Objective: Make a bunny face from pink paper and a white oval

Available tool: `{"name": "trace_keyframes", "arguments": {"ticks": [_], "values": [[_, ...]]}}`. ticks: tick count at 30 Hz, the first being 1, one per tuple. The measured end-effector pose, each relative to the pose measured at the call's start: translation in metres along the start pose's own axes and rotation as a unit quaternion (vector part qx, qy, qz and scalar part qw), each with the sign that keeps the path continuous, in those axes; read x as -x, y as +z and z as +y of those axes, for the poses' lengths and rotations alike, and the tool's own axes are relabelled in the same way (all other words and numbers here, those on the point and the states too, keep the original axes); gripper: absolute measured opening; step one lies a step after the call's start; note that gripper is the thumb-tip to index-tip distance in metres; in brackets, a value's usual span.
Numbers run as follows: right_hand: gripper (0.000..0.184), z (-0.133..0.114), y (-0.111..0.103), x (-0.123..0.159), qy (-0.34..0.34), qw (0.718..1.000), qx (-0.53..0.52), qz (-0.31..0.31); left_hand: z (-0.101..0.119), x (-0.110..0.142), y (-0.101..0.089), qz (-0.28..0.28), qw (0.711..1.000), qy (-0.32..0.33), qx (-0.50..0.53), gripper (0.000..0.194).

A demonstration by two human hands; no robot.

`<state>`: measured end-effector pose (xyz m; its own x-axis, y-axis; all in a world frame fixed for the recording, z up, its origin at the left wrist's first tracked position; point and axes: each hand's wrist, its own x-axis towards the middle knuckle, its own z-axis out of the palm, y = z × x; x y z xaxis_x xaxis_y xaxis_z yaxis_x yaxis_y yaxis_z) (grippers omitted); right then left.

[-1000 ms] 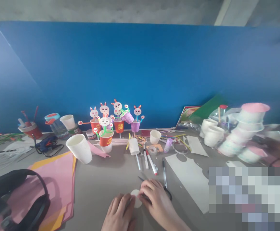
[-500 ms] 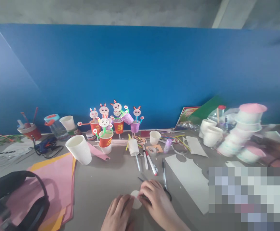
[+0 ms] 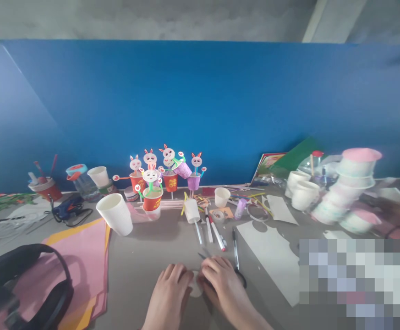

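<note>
My left hand [image 3: 170, 295] lies at the near edge of the grey table [image 3: 141, 256], its fingers curled down onto a small white paper disc [image 3: 195, 288]. My right hand [image 3: 222, 286] sits just right of it, fingers bent and closed over the disc's right side and over something dark that I cannot make out. Only a sliver of the disc shows between the two hands. A black pair of scissors [image 3: 239, 275] lies under the right hand's far side.
Several bunny-faced paper cups [image 3: 167, 176] stand at the back by the blue wall. A white cup [image 3: 115, 214], pink paper sheets [image 3: 83, 256], pens [image 3: 215, 231], a white sheet [image 3: 271, 252], stacked bowls [image 3: 351, 188], a glue gun [image 3: 64, 208] and black headphones [image 3: 21, 284] surround the hands.
My left hand has slid forward and right, covering more of the white disc. The right hand has barely shifted. The view has tipped slightly.
</note>
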<state>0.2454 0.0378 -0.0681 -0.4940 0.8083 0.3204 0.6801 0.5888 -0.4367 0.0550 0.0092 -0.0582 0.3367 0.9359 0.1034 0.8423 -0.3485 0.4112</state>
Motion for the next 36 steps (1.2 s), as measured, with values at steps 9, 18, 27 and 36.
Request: {"name": "trace_keyframes", "arguments": {"ticks": [9, 18, 27, 36], "values": [[0.015, 0.004, 0.010, 0.000, 0.005, 0.999, 0.032, 0.014, -0.002, -0.019, -0.008, -0.044, 0.997, 0.007, 0.057, 0.018], [0.012, 0.005, 0.009, -0.006, 0.000, 0.999, 0.045, 0.002, -0.007, -0.024, -0.015, -0.049, 0.994, 0.022, 0.097, 0.013], [0.016, 0.001, 0.001, -0.002, 0.010, 0.999, 0.039, -0.026, -0.012, -0.022, -0.017, -0.058, 0.990, 0.043, 0.122, 0.011], [0.016, 0.002, 0.003, -0.002, 0.013, 0.999, 0.035, -0.023, -0.016, -0.022, -0.013, -0.044, 0.985, 0.037, 0.161, 0.013]]}}
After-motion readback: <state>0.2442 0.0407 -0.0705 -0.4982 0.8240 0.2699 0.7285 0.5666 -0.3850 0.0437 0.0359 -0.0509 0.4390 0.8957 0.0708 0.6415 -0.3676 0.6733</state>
